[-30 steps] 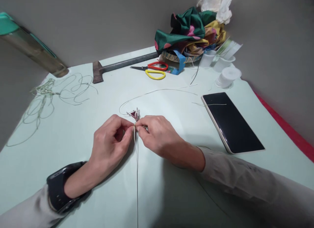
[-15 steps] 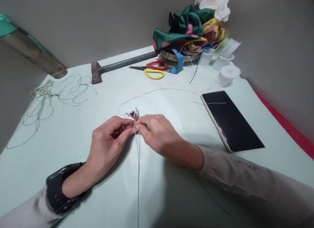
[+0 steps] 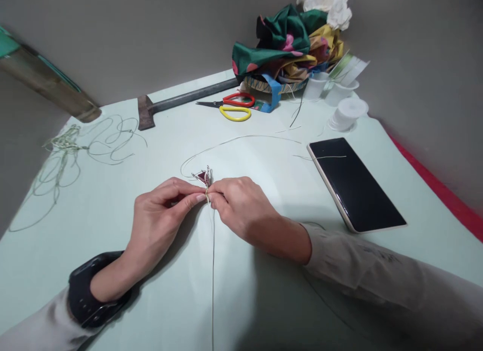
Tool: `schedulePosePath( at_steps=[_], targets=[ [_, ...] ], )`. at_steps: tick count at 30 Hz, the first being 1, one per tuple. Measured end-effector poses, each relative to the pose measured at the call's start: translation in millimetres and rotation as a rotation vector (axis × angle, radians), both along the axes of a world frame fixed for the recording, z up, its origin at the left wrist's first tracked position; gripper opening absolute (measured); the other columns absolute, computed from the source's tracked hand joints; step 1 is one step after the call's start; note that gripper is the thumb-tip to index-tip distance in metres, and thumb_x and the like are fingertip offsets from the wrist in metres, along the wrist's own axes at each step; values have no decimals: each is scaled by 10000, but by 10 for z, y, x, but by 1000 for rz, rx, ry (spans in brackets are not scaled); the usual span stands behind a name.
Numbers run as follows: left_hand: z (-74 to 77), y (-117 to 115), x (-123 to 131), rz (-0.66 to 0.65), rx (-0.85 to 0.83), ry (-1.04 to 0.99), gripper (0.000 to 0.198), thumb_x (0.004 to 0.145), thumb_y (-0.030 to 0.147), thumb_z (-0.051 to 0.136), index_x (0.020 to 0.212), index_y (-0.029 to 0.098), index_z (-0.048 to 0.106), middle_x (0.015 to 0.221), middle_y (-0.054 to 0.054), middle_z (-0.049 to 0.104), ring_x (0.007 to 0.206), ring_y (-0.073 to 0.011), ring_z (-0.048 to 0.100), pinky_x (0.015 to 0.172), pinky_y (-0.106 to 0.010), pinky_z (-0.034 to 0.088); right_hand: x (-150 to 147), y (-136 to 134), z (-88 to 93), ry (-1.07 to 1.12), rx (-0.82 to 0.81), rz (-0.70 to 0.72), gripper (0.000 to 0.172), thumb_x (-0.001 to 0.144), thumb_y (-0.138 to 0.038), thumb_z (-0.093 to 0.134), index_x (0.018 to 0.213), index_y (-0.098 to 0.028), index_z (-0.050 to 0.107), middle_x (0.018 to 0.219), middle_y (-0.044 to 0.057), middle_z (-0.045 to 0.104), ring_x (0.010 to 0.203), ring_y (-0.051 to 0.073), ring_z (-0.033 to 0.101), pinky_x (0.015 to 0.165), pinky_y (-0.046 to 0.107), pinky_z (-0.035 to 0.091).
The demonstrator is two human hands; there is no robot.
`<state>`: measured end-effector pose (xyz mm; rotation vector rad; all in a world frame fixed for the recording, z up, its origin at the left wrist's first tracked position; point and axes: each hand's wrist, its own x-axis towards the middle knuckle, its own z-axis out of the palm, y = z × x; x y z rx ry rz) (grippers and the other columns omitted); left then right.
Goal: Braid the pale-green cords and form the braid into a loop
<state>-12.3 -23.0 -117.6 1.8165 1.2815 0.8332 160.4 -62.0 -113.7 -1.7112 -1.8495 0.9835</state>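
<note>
A small silver metal piece with a dark red triangle [image 3: 204, 177] lies on the table just beyond my fingertips. Pale green cord [image 3: 213, 270] comes from it, passes between my hands and runs straight down toward the front edge. My left hand [image 3: 166, 220] is closed, thumb and forefinger pinching the cord right below the metal piece. From the other side my right hand [image 3: 245, 210] pinches the same spot, its fingertips meeting the left ones. A loose length of the cord curves over the table behind the metal piece.
A phone [image 3: 356, 185] lies at the right with a thread across it. Behind are scissors [image 3: 234, 107], a hammer [image 3: 188, 97], a white spool [image 3: 347, 114] and a basket [image 3: 256, 85] heaped with fabric. Tangled cord [image 3: 68, 144] and a tilted bottle [image 3: 53, 79] are at the left.
My left hand has shifted slightly left, its thumb and fingers straighter in the pinch. The right hand stays nearly in place. The whole view has moved slightly.
</note>
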Motion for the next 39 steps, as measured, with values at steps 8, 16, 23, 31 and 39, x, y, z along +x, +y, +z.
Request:
schedulePosePath(
  at_steps=[8, 16, 23, 31, 39],
  targets=[
    [-22, -34, 3, -24, 125, 114, 89, 857, 276, 722, 790, 242, 769, 821, 23, 744, 683, -117, 609, 594, -252, 458, 10, -18, -46, 61, 30, -12, 266, 1015, -188, 479, 923, -160, 727, 884, 52, 744, 782, 160, 582, 750, 301, 383],
    [-6, -28, 30, -58, 195, 170, 117, 898, 264, 651, 809, 211, 706, 796, 9, 694, 637, -119, 575, 559, -250, 443, 16, -17, -39, 89, 29, -17, 276, 1009, -179, 468, 897, -157, 720, 859, 50, 742, 757, 155, 579, 739, 304, 391],
    [-14, -33, -23, -113, 128, 173, 122, 908, 307, 665, 846, 219, 723, 800, -6, 706, 683, -146, 613, 591, -264, 461, 20, -9, -9, 75, -1, -7, 259, 1020, -164, 470, 974, -145, 724, 908, 68, 747, 805, 161, 604, 792, 297, 407],
    [-7, -64, -27, -79, -102, 107, 117, 882, 330, 705, 867, 217, 731, 476, 73, 517, 425, -94, 429, 444, -234, 329, 27, -44, -36, -10, 33, 22, 255, 1027, -178, 450, 965, -154, 696, 934, 59, 733, 812, 173, 564, 772, 323, 365],
    [40, -40, 31, -66, -105, 41, 116, 819, 331, 753, 820, 215, 759, 516, 61, 525, 455, -91, 414, 442, -239, 328, 26, -72, -99, -18, 73, 53, 254, 1020, -157, 442, 891, -173, 660, 865, 38, 697, 769, 166, 531, 746, 323, 349]
  ],
)
